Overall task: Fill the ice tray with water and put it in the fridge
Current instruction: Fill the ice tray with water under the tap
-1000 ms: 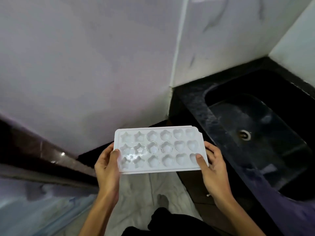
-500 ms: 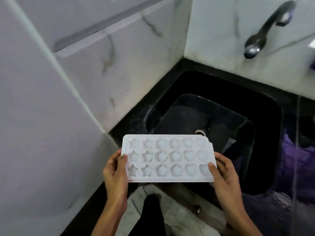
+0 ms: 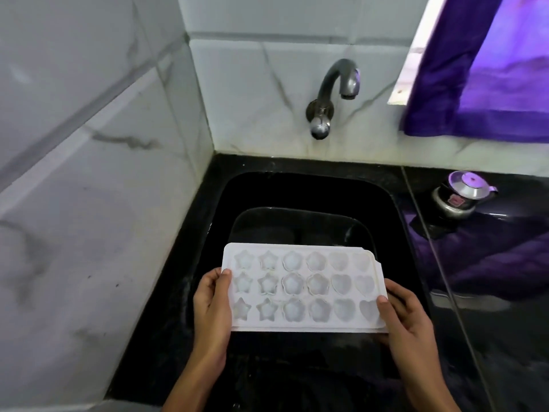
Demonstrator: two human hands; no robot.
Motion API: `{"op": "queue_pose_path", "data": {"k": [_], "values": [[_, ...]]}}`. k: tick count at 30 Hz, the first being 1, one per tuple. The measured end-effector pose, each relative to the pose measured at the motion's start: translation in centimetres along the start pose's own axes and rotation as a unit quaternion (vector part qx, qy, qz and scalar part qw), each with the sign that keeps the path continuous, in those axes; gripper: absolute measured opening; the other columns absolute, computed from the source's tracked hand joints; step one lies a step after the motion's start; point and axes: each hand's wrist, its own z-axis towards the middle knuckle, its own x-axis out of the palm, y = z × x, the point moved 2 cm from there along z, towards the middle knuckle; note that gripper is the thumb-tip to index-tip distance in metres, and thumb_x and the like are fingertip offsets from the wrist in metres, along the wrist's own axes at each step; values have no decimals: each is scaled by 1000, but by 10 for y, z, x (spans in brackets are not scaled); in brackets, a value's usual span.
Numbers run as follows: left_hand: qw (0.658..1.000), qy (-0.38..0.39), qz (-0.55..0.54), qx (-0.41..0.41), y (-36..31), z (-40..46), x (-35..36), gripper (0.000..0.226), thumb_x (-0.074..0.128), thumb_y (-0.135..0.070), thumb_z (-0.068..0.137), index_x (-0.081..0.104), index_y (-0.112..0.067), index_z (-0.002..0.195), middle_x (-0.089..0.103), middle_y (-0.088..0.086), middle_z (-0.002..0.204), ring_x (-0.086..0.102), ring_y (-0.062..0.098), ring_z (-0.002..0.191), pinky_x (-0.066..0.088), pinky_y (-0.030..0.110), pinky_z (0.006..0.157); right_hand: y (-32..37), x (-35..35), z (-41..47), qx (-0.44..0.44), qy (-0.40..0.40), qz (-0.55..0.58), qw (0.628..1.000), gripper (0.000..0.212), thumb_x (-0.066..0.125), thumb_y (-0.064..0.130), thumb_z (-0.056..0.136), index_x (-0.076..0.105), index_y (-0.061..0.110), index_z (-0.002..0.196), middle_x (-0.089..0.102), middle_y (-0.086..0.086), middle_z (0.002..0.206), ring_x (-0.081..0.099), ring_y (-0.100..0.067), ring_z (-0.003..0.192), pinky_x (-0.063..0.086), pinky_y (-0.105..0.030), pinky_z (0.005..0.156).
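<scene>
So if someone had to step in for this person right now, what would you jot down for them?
Left hand: grips the left short edge of the ice tray, thumb on top.
Right hand: grips the tray's right end the same way.
Tray: held roughly level over the black sink, nearer than the wall tap.
Done: tray brought to the sink. No water runs from the tap, and I cannot tell whether the moulds hold any.
Left: open the tap, fill the moulds, carry the tray to the fridge, which is not in view.

Ice tray over the black sink

I see my left hand (image 3: 211, 304) and right hand (image 3: 408, 319) gripping the white ice tray (image 3: 303, 288) by its short ends, level above the sink (image 3: 300, 191), tap (image 3: 332, 93) on the far wall.
</scene>
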Motion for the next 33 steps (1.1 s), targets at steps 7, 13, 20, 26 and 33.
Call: {"op": "queue_pose_path", "data": {"k": [7, 13, 20, 26, 33], "values": [[995, 92, 37, 3, -17, 50, 49, 18, 47, -32, 96, 54, -15, 98, 69, 5, 95, 67, 21, 85, 52, 33, 67, 21, 5, 55, -17, -5, 11, 1000, 25, 53, 13, 94, 55, 21, 118, 71, 5, 101, 68, -1, 87, 57, -20, 59], [991, 116, 62, 14, -28, 94, 85, 20, 46, -30, 97, 52, -13, 105, 68, 2, 96, 68, 16, 83, 51, 28, 63, 32, 17, 109, -23, -10, -1, 1000, 28, 53, 14, 94, 52, 19, 122, 69, 2, 105, 68, -1, 86, 56, -19, 59], [987, 107, 112, 44, -23, 141, 112, 21, 46, -31, 96, 47, -17, 112, 63, 0, 100, 64, 12, 85, 48, 23, 61, 36, 30, 158, -15, -11, -11, 1000, 24, 55, 17, 94, 54, 21, 118, 68, 3, 106, 67, -8, 91, 56, -22, 63], [987, 99, 118, 43, -16, 168, 120, 26, 44, -25, 98, 53, -15, 120, 65, -1, 100, 65, 11, 85, 48, 19, 60, 44, 47, 202, -38, -8, -113, 993, 23, 57, 13, 91, 57, 16, 114, 61, 3, 114, 58, -10, 104, 45, -18, 80], [990, 88, 109, 30, -9, 180, 120, 25, 44, -23, 98, 57, -12, 116, 68, 0, 97, 67, 12, 82, 50, 19, 60, 110, 108, 281, -163, 7, -156, 974, 40, 55, 28, 94, 51, 11, 130, 57, 0, 126, 55, -12, 114, 45, -29, 99]]}}
